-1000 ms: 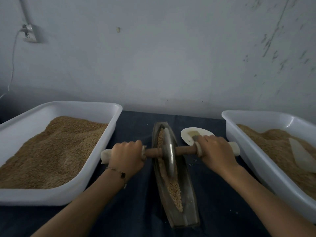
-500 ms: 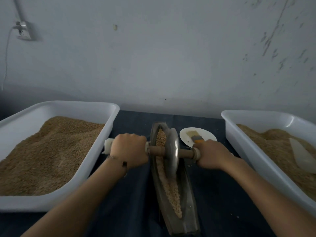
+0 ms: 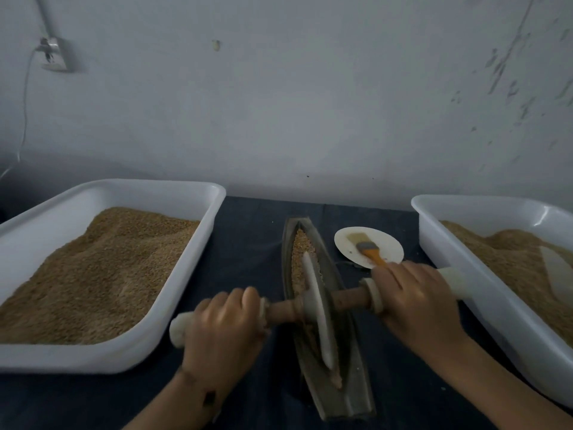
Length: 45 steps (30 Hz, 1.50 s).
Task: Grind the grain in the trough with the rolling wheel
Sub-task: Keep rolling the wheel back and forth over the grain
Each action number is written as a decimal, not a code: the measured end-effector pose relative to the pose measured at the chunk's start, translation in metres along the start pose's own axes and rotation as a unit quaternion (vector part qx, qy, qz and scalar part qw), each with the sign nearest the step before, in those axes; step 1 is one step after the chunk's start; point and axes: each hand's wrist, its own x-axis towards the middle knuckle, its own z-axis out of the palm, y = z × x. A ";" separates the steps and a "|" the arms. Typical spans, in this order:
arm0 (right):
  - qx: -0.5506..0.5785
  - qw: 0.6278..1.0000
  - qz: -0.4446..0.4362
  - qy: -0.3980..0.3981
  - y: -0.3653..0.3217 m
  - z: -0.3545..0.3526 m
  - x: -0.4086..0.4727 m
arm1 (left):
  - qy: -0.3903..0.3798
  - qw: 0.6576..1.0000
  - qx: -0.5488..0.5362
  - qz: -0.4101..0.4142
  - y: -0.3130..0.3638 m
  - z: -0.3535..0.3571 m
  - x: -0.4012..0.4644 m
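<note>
Between the two tubs: a dark boat-shaped trough (image 3: 336, 308) is lying lengthwise on the dark cloth (image 3: 248, 243), its far tip pointing toward the wall.
Grain: tan grain (image 3: 299, 246) is sitting in the trough's channel, showing plainly at the far end beyond the wheel.
Wheel: the rolling wheel (image 3: 317, 308) is standing on edge in the trough's middle stretch, its wooden axle (image 3: 350, 298) crossing the trough at a slant, right end farther away.
Left hand: the left hand (image 3: 221, 321) is curling its fingers round the pale left handle (image 3: 179, 328), whose tip is sticking out past the knuckles.
Right hand: the right hand (image 3: 414, 301) is wrapping over the pale right handle (image 3: 454, 282), gripping it from above.
Left tub: a white tub (image 3: 186, 274) is holding a heap of tan grain.
Right tub: a second white tub (image 3: 465, 274) is holding more grain, with a pale scoop (image 3: 556, 273) lying on it.
Plate: a small white plate (image 3: 387, 243) is sitting just right of the trough, carrying an orange-handled brush (image 3: 367, 248).
</note>
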 end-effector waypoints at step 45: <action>0.043 0.918 0.112 -0.379 0.051 0.079 0.079 | 0.002 0.995 0.056 -0.079 -0.022 0.067 0.076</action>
